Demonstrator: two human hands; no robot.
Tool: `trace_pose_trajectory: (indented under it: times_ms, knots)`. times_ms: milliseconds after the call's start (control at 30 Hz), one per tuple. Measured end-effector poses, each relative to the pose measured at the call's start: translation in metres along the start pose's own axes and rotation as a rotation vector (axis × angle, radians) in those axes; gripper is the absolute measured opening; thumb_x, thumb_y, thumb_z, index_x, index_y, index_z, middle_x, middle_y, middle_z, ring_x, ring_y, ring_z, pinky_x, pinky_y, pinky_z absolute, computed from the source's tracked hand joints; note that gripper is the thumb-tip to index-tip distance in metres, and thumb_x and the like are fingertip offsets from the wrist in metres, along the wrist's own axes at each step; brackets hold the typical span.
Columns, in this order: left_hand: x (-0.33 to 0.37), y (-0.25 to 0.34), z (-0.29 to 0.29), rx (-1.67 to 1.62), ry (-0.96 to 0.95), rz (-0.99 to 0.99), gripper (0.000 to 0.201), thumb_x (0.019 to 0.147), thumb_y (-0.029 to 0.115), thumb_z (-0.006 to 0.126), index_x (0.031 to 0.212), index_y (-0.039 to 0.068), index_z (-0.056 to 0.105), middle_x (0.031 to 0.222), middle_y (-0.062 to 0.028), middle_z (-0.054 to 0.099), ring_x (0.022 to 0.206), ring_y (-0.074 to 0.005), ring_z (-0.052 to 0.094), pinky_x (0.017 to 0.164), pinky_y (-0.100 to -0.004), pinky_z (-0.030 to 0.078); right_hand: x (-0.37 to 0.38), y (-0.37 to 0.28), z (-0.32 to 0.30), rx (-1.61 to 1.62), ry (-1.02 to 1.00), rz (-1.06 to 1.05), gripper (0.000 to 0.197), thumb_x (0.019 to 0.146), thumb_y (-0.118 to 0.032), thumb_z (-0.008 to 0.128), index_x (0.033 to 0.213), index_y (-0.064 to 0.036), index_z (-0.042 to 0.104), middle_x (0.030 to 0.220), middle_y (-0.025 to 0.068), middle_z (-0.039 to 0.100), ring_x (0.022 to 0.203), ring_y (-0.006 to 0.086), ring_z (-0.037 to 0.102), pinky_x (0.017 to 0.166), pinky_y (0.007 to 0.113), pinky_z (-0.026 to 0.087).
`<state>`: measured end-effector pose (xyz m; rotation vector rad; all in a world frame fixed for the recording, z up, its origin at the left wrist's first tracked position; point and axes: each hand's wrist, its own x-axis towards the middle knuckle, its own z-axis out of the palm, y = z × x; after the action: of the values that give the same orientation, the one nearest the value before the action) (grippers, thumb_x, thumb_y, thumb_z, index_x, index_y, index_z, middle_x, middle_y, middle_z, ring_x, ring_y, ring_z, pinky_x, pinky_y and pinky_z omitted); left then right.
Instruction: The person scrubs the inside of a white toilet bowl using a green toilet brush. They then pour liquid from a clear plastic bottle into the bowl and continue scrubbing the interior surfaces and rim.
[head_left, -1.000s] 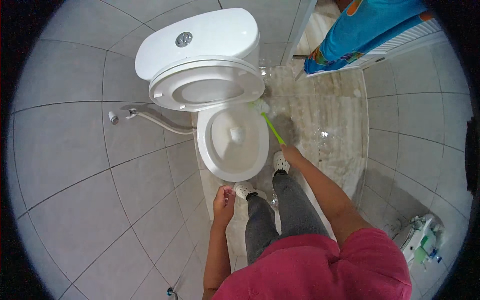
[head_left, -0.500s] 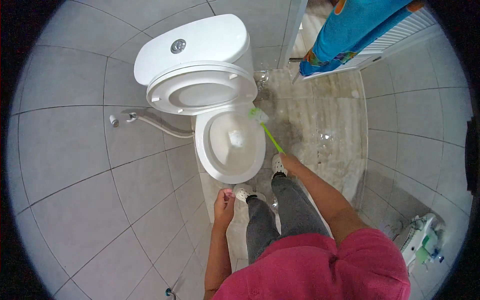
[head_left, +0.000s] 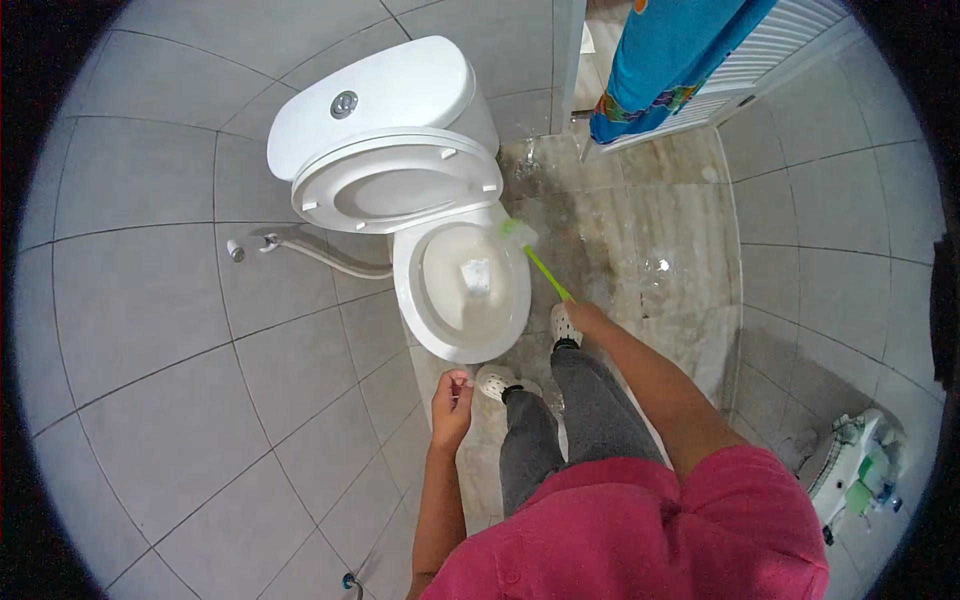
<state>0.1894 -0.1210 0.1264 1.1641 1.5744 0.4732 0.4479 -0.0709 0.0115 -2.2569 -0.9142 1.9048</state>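
Observation:
My right hand point(head_left: 586, 318) is closed round the bright green handle of a toilet brush point(head_left: 546, 273). The brush's pale green and white bristle head lies at the right outer side of the white toilet bowl point(head_left: 412, 300), close to the seat hinge. Both lid and seat point(head_left: 385, 210) are raised against the tank. Inside the bowl a little water shows, with a bright reflection. My left hand point(head_left: 453, 408) hangs just in front of the bowl's front rim, its fingers curled in. Whether anything small is between those fingers is hidden.
Wet patches shine on the beige tiled floor point(head_left: 640, 230). A blue patterned towel point(head_left: 670, 75) hangs by the louvred door at the far right. At left, a water hose point(head_left: 330, 262) runs from the wall valve. A white caddy point(head_left: 845, 475) with green items is at the right wall.
The whole view has shifted slightly. The brush stays beside the bowl in my right hand, and my left hand keeps nearly the same curled pose.

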Motion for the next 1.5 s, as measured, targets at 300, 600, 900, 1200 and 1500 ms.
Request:
trace_pose_trajectory:
  times_ms: [300, 600, 900, 1200, 1500]
  knots:
    - [0.002, 0.011, 0.003, 0.050, -0.021, 0.034, 0.013, 0.080, 0.011, 0.047, 0.090, 0.004, 0.044, 0.076, -0.0017, 0.046, 0.068, -0.0108, 0.046, 0.064, -0.0234, 0.039, 0.112, 0.103, 0.064, 0.191, 0.244, 0.025, 0.057, 0.081, -0.046, 0.031, 0.082, 0.0071, 0.053, 0.051, 0.0110, 0.043, 0.043, 0.0239, 0.044, 0.042, 0.038, 0.037]
    - [-0.008, -0.004, 0.002, 0.027, -0.013, -0.011, 0.015, 0.080, 0.013, 0.048, 0.090, 0.004, 0.044, 0.074, -0.0015, 0.046, 0.067, -0.0097, 0.045, 0.062, -0.0224, 0.038, 0.027, 0.021, 0.022, -0.101, 0.195, -0.228, 0.057, 0.080, -0.045, 0.032, 0.083, 0.0076, 0.052, 0.063, 0.0198, 0.052, 0.059, 0.0331, 0.051, 0.058, 0.041, 0.040]
    - [-0.004, -0.010, 0.001, 0.011, 0.019, -0.036, 0.014, 0.079, 0.011, 0.048, 0.091, 0.005, 0.043, 0.074, -0.0006, 0.045, 0.068, -0.0097, 0.044, 0.064, -0.0219, 0.038, 0.041, 0.001, 0.024, -0.430, 0.077, -0.321, 0.054, 0.082, -0.041, 0.029, 0.092, 0.0070, 0.050, 0.081, 0.0250, 0.053, 0.077, 0.0386, 0.051, 0.073, 0.044, 0.038]
    - [-0.018, 0.006, -0.005, 0.043, 0.094, -0.027, 0.014, 0.079, 0.012, 0.049, 0.090, 0.005, 0.045, 0.074, -0.0017, 0.047, 0.066, -0.0096, 0.046, 0.063, -0.0231, 0.040, 0.060, 0.060, 0.026, -0.488, 0.272, -0.500, 0.051, 0.083, -0.038, 0.027, 0.090, 0.0046, 0.053, 0.084, 0.0237, 0.054, 0.080, 0.0395, 0.051, 0.072, 0.044, 0.039]
    - [-0.007, -0.003, 0.002, -0.029, 0.072, -0.037, 0.015, 0.080, 0.015, 0.048, 0.090, 0.004, 0.044, 0.075, -0.0008, 0.046, 0.068, -0.0093, 0.045, 0.064, -0.0225, 0.038, 0.064, -0.003, -0.001, -0.485, 0.178, -0.199, 0.046, 0.083, -0.038, 0.029, 0.094, -0.0003, 0.053, 0.089, 0.0249, 0.053, 0.086, 0.0401, 0.049, 0.077, 0.044, 0.039]
